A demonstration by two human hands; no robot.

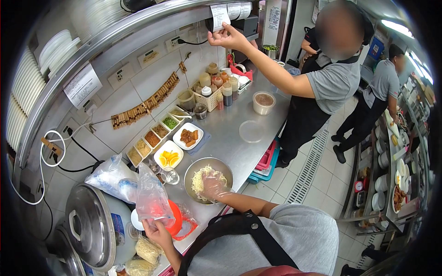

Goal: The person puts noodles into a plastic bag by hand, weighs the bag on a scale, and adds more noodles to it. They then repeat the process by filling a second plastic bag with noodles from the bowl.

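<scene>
My right hand [213, 185], in a clear plastic glove, reaches into a metal mixing bowl [189, 171] on the steel counter. Its fingers are closed on pale noodles [198, 181], which partly hide the fingertips. Lower down, my left hand [158, 233] pinches the bottom edge of a clear plastic bag [151, 195], holding it up in front of a red-orange container [175, 221]. Beyond the mixing bowl sit a white dish of orange wedges [168, 158] and a white dish of browned food pieces [188, 136].
A row of topping tubs [152, 138] and a basket of sauce bottles [206, 98] line the wall. A large lidded pot [90, 227] stands at left. At right, a co-worker's hand [223, 33] touches paper slips [220, 17] on the overhead shelf. A lidless tub [264, 102] rests nearby.
</scene>
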